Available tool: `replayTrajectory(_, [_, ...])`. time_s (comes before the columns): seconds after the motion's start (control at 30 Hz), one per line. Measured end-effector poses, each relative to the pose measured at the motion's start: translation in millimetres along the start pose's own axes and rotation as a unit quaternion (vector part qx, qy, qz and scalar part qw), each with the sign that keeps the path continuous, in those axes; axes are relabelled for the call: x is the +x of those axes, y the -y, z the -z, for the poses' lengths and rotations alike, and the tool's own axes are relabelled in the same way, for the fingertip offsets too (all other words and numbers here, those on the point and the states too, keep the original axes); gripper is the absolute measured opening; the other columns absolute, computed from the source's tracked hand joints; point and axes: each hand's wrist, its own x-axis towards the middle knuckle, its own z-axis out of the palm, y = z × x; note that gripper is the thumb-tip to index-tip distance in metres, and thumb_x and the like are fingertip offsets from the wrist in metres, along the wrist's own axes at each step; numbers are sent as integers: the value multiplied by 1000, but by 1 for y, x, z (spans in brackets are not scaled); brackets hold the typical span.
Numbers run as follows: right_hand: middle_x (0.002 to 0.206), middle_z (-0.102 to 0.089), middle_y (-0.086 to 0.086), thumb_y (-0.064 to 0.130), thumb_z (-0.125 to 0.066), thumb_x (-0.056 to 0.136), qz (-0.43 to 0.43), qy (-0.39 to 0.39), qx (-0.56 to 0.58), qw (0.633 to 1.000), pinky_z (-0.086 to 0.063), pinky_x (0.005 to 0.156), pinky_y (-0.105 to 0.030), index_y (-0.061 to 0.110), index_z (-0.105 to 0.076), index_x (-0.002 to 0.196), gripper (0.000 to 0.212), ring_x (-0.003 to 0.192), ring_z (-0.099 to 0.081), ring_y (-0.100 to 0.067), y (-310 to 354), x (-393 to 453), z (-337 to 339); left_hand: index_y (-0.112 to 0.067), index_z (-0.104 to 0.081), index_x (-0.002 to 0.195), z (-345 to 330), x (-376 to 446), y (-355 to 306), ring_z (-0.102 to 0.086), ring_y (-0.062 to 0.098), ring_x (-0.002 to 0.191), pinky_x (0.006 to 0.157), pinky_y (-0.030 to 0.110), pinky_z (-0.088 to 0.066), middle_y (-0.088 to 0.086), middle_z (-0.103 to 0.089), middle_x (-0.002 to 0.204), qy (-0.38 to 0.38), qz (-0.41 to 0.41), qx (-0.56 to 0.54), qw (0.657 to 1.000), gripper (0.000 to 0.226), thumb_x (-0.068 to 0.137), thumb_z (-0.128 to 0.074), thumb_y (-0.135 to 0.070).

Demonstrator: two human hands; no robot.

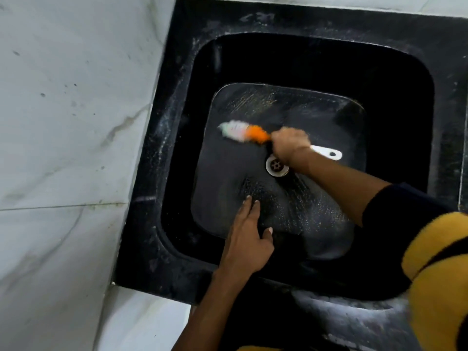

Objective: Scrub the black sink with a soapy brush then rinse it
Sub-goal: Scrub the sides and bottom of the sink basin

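Jutting left of right hand's (288, 145) grip — brush (243, 133)

Dim, flat light; the sink (316, 59) walls go near-black, the brush (243, 133) smears with motion blur, edges bend.

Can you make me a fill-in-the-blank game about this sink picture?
1. The right hand grips a brush with white and ____ bristles.
2. The round metal drain sits on the floor of the ____ sink.
3. The left hand holds ____, its fingers straight above the sink floor.
4. The end of the brush handle sticking out behind the right hand is ____.

Missing words: orange; black; nothing; white
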Motion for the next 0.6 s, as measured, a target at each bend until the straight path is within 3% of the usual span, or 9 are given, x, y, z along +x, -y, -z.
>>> replayTrajectory(0.1, [120,-62,-18,13,-41,96,-163,-62,-49,983,-48,90,-42,7,-61,118,31,111,-60,-36,-50,-3,14,-16,-26,156,-1,0,1,-10,11,152,123,25,-11,-5,-9,166,-2,-1,-7,1000,72,94,-60,-26])
replayTrajectory(0.17, [118,-61,-18,13,-41,95,-135,-49,-81,986,-48,90,-42,7,-60,117,30,110,-60,-37,-65,-31,3,-17,-25,157,-1,1,0,-8,10,152,121,22,-9,-6,-8,166,3,-3,-7,1000,72,95,-60,-27])
replayTrajectory(0.27, [115,-62,-19,14,-38,97,-114,17,-35,993,-49,87,-41,6,-62,113,30,107,-61,-38,-79,-78,-13,-17,-24,157,-3,1,-1,-7,11,152,119,19,-6,-7,-7,166,7,-13,8,1000,73,94,-60,-27])
replayTrajectory(0.37, [120,-59,-24,14,-46,91,-294,-41,31,954,-48,92,-43,1,-59,116,31,113,-57,-41,-121,-78,5,-18,-23,157,-3,0,-1,-6,10,152,117,18,-4,-7,-6,166,13,-18,18,1000,75,94,-61,-27])
replayTrajectory(0.43, [126,-56,-23,16,-50,89,-358,-32,47,932,-46,96,-43,1,-57,119,35,118,-54,-40,-128,-81,6,-17,-22,157,-2,1,-1,-7,11,152,119,20,-5,-6,-7,166,14,-24,30,999,76,94,-61,-28])
replayTrajectory(0.53, [126,-55,-19,14,-42,95,-235,13,41,971,-45,96,-42,5,-55,122,31,119,-54,-37,-90,-99,-13,-15,-20,158,-6,1,-2,-7,12,152,120,21,-5,-4,-6,167,23,-38,52,998,78,93,-61,-28])
replayTrajectory(0.6, [125,-55,-18,12,-38,96,-201,-1,78,976,-46,94,-40,6,-55,122,31,117,-55,-35,-80,-104,-12,-14,-18,158,-6,1,0,-6,13,152,119,20,-4,-3,-5,167,26,-44,68,996,79,94,-61,-29])
